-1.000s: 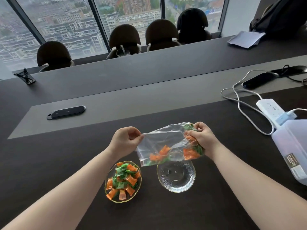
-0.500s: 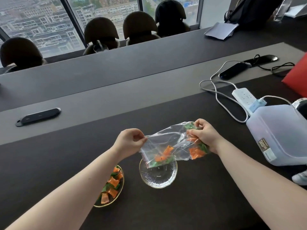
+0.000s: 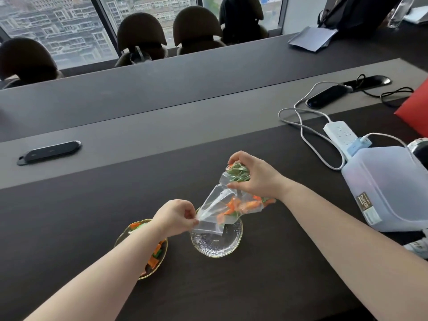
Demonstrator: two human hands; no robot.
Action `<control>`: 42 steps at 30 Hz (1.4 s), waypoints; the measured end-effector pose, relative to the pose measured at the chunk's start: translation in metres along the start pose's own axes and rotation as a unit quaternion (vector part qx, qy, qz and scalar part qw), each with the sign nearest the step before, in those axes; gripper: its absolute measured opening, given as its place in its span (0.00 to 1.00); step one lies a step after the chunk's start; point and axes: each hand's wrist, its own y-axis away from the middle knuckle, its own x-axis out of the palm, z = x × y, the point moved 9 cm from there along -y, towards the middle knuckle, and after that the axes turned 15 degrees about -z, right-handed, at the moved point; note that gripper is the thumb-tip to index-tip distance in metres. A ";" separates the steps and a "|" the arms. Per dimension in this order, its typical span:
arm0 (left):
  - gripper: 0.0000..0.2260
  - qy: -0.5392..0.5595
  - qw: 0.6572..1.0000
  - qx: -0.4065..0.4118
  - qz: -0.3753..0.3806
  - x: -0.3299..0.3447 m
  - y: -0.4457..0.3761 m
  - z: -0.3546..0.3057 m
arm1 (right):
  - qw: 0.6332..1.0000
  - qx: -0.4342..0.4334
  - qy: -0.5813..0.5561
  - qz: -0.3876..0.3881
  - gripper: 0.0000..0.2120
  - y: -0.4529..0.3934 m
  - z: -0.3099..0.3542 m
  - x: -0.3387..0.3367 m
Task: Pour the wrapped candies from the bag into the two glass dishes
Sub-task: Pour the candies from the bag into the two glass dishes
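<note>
A clear plastic bag (image 3: 222, 200) with orange and green wrapped candies (image 3: 240, 205) hangs tilted above the right glass dish (image 3: 216, 242), its mouth pointing down at the dish. My left hand (image 3: 176, 217) pinches the low mouth end. My right hand (image 3: 254, 177) grips the raised bottom end, where more candies are bunched. The right dish looks bare inside. The left glass dish (image 3: 159, 258) holds orange and green candies and is largely hidden under my left forearm.
A large translucent plastic jug (image 3: 389, 186) stands at the right. Behind it lie a white power strip (image 3: 340, 133) with cables and a black device (image 3: 328, 96). Another black device (image 3: 48, 152) lies at the left on the grey strip. Chairs line the far side.
My right hand has lifted the bag's bottom end while my left hand dropped the mouth toward the right dish. The candies have slid toward the mouth. The view shifted right.
</note>
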 end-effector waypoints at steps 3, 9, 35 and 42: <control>0.11 -0.027 0.999 0.001 0.043 0.009 0.007 0.003 | 0.999 -0.027 0.014 0.025 0.26 -0.001 0.011 0.007; 0.30 0.034 0.998 -0.003 0.055 -0.001 0.009 -0.002 | 0.996 -0.061 0.037 0.047 0.33 0.000 0.023 0.013; 0.13 0.515 0.842 -0.100 -0.125 -0.062 -0.016 -0.035 | 0.994 0.022 0.089 0.063 0.12 -0.005 -0.003 -0.016; 0.13 0.540 0.826 -0.088 -0.137 -0.076 -0.011 -0.034 | 0.999 -0.002 0.039 0.026 0.05 -0.003 0.022 -0.027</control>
